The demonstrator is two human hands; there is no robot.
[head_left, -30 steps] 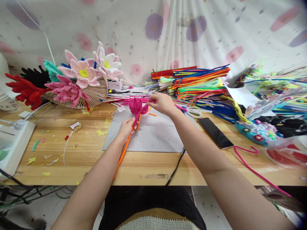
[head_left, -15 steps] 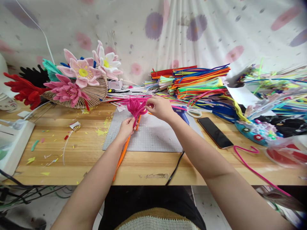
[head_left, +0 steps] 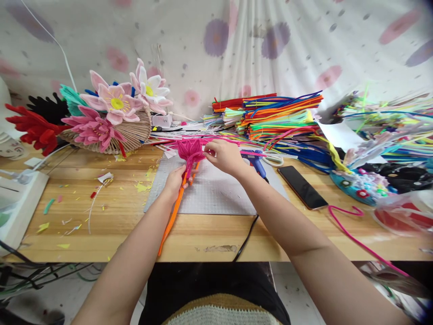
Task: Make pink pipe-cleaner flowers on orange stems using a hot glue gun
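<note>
My left hand (head_left: 176, 179) is closed around the orange pipe-cleaner stem (head_left: 173, 215) just under a magenta pipe-cleaner flower (head_left: 191, 150). The stem runs down past the table's front edge. My right hand (head_left: 224, 156) pinches the flower's right side, fingers pressed together on a petal. Both hands are over a grey cutting mat (head_left: 216, 187) on the wooden table (head_left: 111, 216).
Finished pink and white flowers (head_left: 115, 106) lie on a fan at back left. Stacked coloured pipe cleaners (head_left: 280, 115) fill the back right. A blue glue gun (head_left: 256, 163), scissors (head_left: 274, 159), a black phone (head_left: 302, 186) and a loose pink pipe cleaner (head_left: 352, 225) lie to the right. A white power strip (head_left: 18, 198) sits left.
The flower and both hands shifted slightly toward the back of the mat. My right hand moved left, uncovering the blue glue gun behind it.
</note>
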